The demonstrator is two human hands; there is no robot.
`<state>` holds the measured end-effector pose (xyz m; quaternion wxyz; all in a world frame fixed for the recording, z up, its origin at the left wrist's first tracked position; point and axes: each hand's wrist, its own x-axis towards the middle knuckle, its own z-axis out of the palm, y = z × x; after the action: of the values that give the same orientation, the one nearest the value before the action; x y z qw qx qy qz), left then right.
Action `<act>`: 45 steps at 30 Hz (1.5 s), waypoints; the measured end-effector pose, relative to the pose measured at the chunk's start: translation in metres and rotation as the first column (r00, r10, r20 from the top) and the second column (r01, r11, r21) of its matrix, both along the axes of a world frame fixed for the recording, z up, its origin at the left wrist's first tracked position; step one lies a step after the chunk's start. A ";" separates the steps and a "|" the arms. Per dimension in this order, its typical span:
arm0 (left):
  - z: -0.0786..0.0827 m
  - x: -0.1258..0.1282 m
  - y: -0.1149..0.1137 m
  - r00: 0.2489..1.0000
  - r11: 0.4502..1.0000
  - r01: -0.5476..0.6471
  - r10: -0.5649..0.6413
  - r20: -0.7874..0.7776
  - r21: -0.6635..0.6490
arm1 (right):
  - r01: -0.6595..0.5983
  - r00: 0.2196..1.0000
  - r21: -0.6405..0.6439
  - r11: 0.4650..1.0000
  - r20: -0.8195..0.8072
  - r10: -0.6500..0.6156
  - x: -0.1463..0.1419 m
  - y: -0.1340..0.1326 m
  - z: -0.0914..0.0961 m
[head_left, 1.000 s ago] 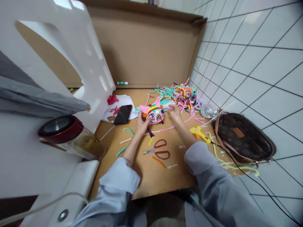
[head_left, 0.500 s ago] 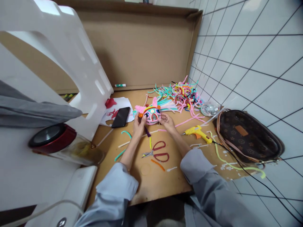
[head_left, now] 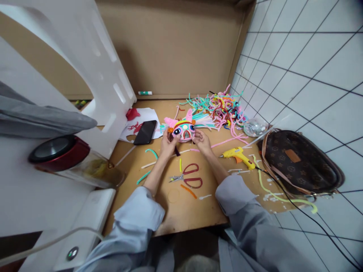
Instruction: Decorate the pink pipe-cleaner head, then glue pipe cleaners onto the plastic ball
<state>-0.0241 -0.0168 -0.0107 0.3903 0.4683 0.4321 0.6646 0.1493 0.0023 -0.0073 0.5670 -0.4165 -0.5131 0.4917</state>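
Between my two hands is a pink pipe-cleaner animal head (head_left: 184,131) with upright pink ears, large dark eyes, a yellow and red band and orange balls at its sides. My left hand (head_left: 169,143) grips its left side, thumb toward the front. At its right lower edge, the fingers of my right hand (head_left: 202,140) are closed on it. Below lie red-handled scissors (head_left: 193,177), blades apart and pointing left, with short yellow (head_left: 180,165) and orange (head_left: 188,191) pipe-cleaner pieces near them. Behind the head, white and teal pipe cleaners (head_left: 205,120) fan out.
A heap of coloured pipe cleaners (head_left: 224,107) lies at the back right. A yellow glue gun (head_left: 239,156) and a brown handbag (head_left: 304,162) are on the right. To the left are a black phone (head_left: 145,132) on paper, a red-lidded bottle (head_left: 76,160) and a white plastic stool-like frame (head_left: 104,49).
The animal head has tilted up and turned so its face shows more fully, both hands still on it. The camera view has shifted slightly; the tools lie as before.
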 end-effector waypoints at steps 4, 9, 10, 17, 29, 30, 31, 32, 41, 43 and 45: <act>0.001 0.001 -0.001 1.000 1.000 0.006 -0.006 -0.014 0.009 | 0.000 1.000 0.004 1.000 -0.003 0.000 -0.001 -0.001 0.001; 0.005 0.003 -0.004 1.000 1.000 0.011 -0.011 0.015 -0.007 | 0.012 1.000 0.027 1.000 0.018 -0.012 0.000 -0.001 0.002; 0.006 0.003 -0.004 1.000 1.000 0.009 -0.009 0.018 -0.013 | 0.013 1.000 0.029 0.999 0.023 -0.014 0.000 -0.001 0.002; 0.009 0.005 -0.006 1.000 1.000 -0.001 0.002 0.012 -0.011 | 0.032 0.999 0.005 0.999 0.043 -0.032 0.001 -0.002 0.004; 0.006 0.004 -0.009 0.998 0.998 -0.039 0.041 0.048 -0.052 | 0.065 0.997 -0.006 0.998 0.039 -0.065 0.004 -0.005 0.009; 0.005 0.004 -0.010 0.998 0.998 -0.049 0.051 0.042 -0.049 | 0.064 0.997 -0.008 0.998 0.046 -0.063 0.004 -0.006 0.009; 0.005 0.004 -0.010 0.997 0.997 -0.065 0.066 0.033 -0.044 | 0.066 0.997 -0.012 0.998 0.050 -0.066 0.005 -0.006 0.010; 0.005 0.004 -0.011 0.996 0.995 -0.087 0.088 0.022 -0.039 | 0.072 0.996 -0.016 0.997 0.051 -0.071 0.005 -0.006 0.010; 0.005 -0.003 -0.019 0.926 0.932 -0.361 0.358 -0.118 -0.013 | 0.086 0.994 -0.008 0.996 0.069 -0.085 0.005 -0.005 0.008; 0.006 -0.004 -0.023 0.910 0.921 -0.389 0.386 -0.155 0.012 | 0.102 0.993 -0.011 0.995 0.064 -0.101 0.006 -0.004 0.008; 0.007 -0.003 -0.027 0.899 0.916 -0.400 0.397 -0.186 0.021 | 0.121 0.991 -0.012 0.993 0.060 -0.120 0.006 -0.004 0.008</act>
<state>-0.0272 -0.0437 -0.0036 0.2082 0.4266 0.5593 0.6796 0.1556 -0.0013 0.0004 0.5771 -0.4655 -0.4995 0.4480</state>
